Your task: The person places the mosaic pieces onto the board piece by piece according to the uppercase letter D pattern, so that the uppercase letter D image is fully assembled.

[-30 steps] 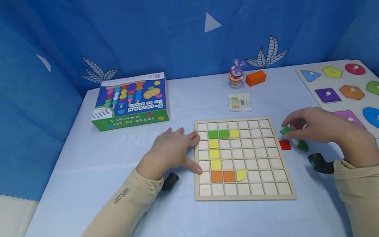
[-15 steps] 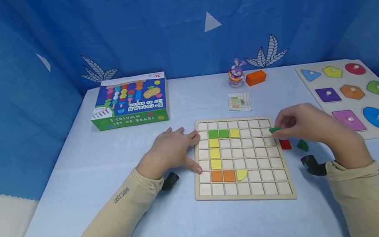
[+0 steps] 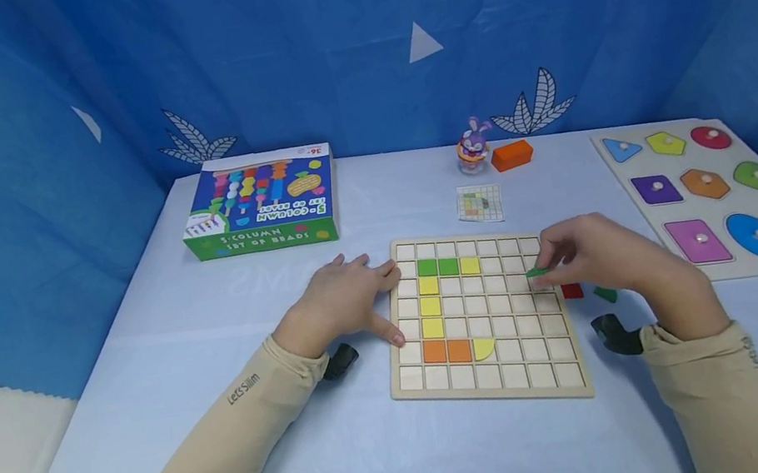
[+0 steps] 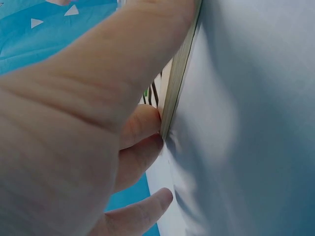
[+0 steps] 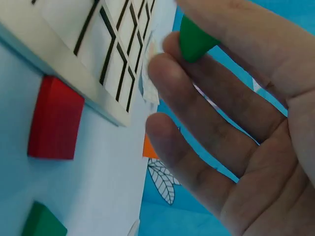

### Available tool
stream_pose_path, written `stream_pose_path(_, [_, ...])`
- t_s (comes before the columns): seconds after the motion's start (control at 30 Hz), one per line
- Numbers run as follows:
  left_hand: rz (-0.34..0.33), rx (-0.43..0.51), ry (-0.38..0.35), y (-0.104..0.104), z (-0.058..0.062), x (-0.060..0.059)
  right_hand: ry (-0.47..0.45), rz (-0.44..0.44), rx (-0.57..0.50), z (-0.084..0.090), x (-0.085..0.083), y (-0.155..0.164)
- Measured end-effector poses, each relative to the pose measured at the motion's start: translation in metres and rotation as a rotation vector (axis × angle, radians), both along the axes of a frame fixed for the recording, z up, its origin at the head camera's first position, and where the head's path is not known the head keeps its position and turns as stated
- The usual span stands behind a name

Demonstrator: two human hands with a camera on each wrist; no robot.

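Observation:
A wooden grid board (image 3: 493, 396) lies on the table, with green, yellow and orange tiles set in its left part. My left hand (image 3: 339, 304) rests against the board's left edge, fingers spread. In the right wrist view, thumb and fingers of my right hand (image 5: 231, 113) pinch a small green block (image 5: 194, 40) with a rounded side. The head view has this hand over the board's right side. Beside the right edge lies a red square block (image 3: 572, 291), and right of it another green block (image 3: 606, 294), partly out of frame in the right wrist view.
A small printed grid card (image 3: 479, 204) lies behind the board. Farther back stand a rabbit figure (image 3: 472, 146) and an orange block (image 3: 512, 155). A bead-set box (image 3: 257, 204) sits at back left, a knobbed shape puzzle (image 3: 714, 215) at right.
My right hand has lifted the green block from beside the board and carried it left over the right-hand squares. The left hand stays in place.

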State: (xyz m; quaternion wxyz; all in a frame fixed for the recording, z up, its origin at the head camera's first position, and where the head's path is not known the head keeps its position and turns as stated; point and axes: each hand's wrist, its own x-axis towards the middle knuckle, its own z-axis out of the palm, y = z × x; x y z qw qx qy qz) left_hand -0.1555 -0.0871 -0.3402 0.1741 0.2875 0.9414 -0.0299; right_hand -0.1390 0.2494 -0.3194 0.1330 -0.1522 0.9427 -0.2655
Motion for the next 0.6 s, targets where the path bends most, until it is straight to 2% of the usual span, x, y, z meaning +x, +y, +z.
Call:
stream_pose_path(0.33, [0.006, -0.010, -0.006, 0.001, 0.000, 0.000, -0.048, 0.008, 0.005, -0.012, -0.004, -0.021])
stream_pose_path(0.6, [0.006, -0.005, -0.007, 0.001, -0.001, 0.000, -0.008, 0.064, 0.015, -0.021, -0.005, -0.035])
